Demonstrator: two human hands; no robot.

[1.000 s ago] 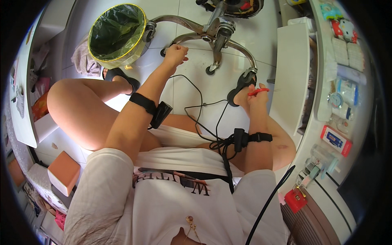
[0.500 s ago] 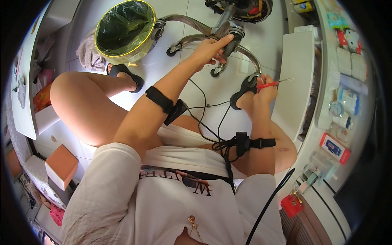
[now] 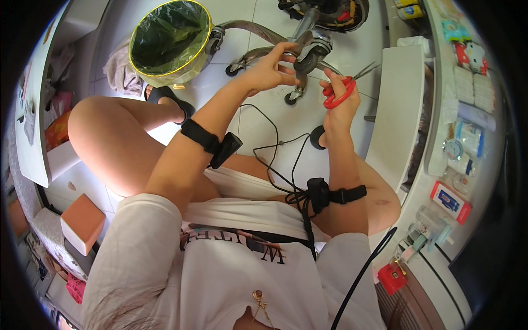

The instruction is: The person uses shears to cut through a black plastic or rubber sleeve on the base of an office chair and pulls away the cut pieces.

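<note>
Red-handled scissors [image 3: 340, 94] are in my right hand [image 3: 341, 104], their blades pointing up and right, beside a steel chair base [image 3: 248, 29]. My left hand [image 3: 272, 70] is raised with fingers apart and curved next to a caster wheel [image 3: 308, 61] on that base; whether its fingertips touch the metal I cannot tell. Black straps with small devices [image 3: 318, 195] are on both forearms, and black cables [image 3: 280, 144] hang between them over my legs.
A bin with a green liner [image 3: 169, 44] stands at upper left by a crumpled cloth [image 3: 118, 70]. An open white cabinet [image 3: 33, 143] is at left, with an orange-topped box [image 3: 82, 220] below. A white drawer front [image 3: 393, 126] and a shelf of small items [image 3: 463, 143] line the right.
My left hand has moved right toward the chair's caster, then slightly back with fingers spread. My right hand has lifted the scissors upward and inward, and their blades now point more steeply up.
</note>
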